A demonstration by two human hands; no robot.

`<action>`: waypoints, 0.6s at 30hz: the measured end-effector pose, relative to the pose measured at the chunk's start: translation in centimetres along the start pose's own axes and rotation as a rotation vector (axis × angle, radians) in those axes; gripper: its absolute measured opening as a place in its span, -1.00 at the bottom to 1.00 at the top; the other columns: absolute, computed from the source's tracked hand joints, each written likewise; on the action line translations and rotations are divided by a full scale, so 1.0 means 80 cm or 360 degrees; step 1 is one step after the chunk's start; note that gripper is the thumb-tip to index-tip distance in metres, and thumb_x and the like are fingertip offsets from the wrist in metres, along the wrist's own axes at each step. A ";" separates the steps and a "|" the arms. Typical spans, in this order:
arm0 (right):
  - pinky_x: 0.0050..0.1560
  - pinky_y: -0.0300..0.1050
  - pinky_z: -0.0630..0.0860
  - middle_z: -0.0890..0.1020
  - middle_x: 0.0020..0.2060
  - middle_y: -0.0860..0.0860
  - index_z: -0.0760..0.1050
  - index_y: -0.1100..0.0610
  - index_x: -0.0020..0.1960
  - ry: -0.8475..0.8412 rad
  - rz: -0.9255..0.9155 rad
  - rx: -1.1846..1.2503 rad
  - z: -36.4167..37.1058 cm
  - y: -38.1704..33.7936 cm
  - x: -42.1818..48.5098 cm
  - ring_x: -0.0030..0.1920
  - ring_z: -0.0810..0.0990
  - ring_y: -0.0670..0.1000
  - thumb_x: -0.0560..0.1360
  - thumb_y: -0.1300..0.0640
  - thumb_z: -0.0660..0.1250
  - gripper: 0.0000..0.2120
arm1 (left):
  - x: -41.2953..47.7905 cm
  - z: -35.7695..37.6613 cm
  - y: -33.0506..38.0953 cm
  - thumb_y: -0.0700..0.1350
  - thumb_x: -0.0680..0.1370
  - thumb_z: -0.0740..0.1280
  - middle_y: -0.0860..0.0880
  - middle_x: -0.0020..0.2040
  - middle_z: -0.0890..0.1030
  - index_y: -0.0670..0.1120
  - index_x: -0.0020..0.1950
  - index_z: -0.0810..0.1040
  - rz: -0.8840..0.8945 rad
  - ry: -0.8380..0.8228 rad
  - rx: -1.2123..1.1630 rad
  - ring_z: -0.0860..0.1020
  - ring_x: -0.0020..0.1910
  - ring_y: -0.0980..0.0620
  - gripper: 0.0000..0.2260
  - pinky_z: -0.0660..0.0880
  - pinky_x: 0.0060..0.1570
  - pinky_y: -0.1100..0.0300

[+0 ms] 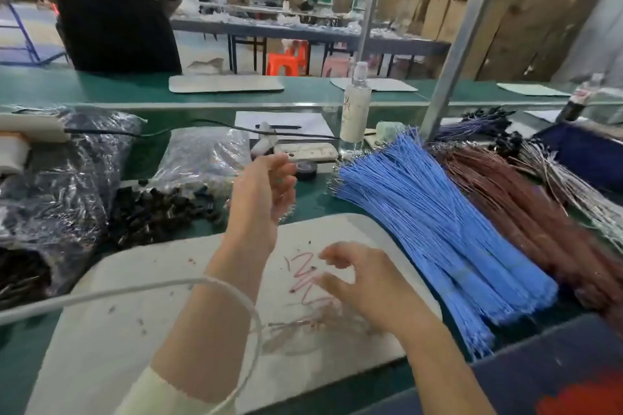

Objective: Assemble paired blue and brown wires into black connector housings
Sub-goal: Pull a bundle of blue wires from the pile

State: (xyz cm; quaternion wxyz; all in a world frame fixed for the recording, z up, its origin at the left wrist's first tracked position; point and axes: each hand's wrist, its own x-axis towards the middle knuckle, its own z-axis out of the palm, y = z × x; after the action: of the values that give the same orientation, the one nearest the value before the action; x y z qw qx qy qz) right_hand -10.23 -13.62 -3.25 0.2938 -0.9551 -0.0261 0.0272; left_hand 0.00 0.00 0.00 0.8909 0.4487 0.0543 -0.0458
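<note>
A thick bundle of blue wires (435,229) lies fanned out on the green bench, right of the white work mat (161,307). A bundle of brown wires (526,212) lies beside it, further right. Loose black connector housings (158,209) are heaped left of the mat, below clear bags. My left hand (263,192) is raised above the mat's far edge, fingers apart, nothing visible in it. My right hand (364,276) hovers low over the mat, thumb and fingers curled but apart, holding nothing I can see.
Clear bags of parts (67,178) fill the left side. A spray bottle (355,111), black tape roll (306,169) and paper sheet (283,123) sit behind the mat. A metal post (451,67) rises behind the wires. A person in black (111,3) stands across the bench.
</note>
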 end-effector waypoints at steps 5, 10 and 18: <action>0.11 -0.03 0.46 0.59 -0.03 0.04 0.51 0.09 0.01 -0.0609 -0.0068 -0.0668 0.012 -0.004 0.026 0.05 0.51 0.09 0.44 0.04 0.35 -0.80 | 0.036 0.004 -0.015 -0.18 0.56 0.22 0.02 -0.31 0.64 -0.10 -0.13 0.56 -0.0290 -0.0102 0.0285 0.54 -0.39 0.14 -0.86 0.46 -0.28 0.30; -0.22 -0.26 0.43 0.53 -0.24 -0.12 0.46 0.03 -0.12 -0.0462 0.0135 -0.0168 0.003 0.010 0.085 -0.19 0.52 -0.08 0.47 0.12 0.32 -0.96 | 0.079 -0.008 0.011 -0.18 0.52 0.27 0.00 -0.25 0.65 -0.13 -0.09 0.56 -0.0277 -0.0151 -0.0171 0.55 -0.39 0.13 -0.91 0.52 -0.36 0.33; -0.38 -0.23 0.51 0.58 -0.19 0.13 0.47 0.21 0.08 0.0203 0.0569 0.1109 -0.016 0.021 0.286 -0.43 0.54 -0.05 0.54 0.23 0.28 -0.87 | 0.158 0.001 0.051 -0.16 0.58 0.13 -0.08 -0.14 0.59 -0.18 -0.08 0.50 -0.0309 0.0169 -0.1015 0.51 -0.45 0.08 -0.82 0.46 -0.43 0.31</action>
State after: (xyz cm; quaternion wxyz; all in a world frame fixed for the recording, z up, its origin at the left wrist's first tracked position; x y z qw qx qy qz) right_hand 12.73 -14.25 -4.00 0.5920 -0.7875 0.1697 0.0257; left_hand 13.06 1.91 1.56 0.9738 0.1420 0.1546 -0.0878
